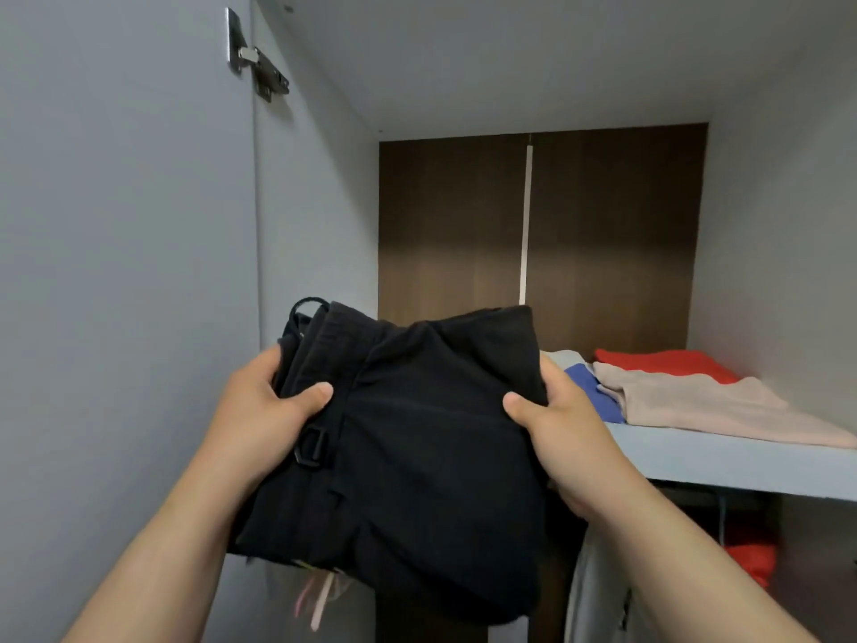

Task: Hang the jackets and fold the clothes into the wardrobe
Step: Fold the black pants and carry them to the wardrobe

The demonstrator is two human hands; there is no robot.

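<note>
A folded black garment (417, 438) with a drawstring and a plastic buckle is held up in front of the wardrobe shelf (723, 461). My left hand (264, 410) grips its left edge with the thumb on top. My right hand (561, 424) grips its right edge the same way. On the shelf to the right lie a folded beige cloth (695, 401), a red one (668, 362) behind it and a blue one (591, 392) partly under the beige.
The open wardrobe door (125, 271) with a metal hinge (255, 58) stands at the left. A dark wood back panel (533, 225) closes the compartment. Below the shelf hang a light garment (598, 596) and something red (751, 559).
</note>
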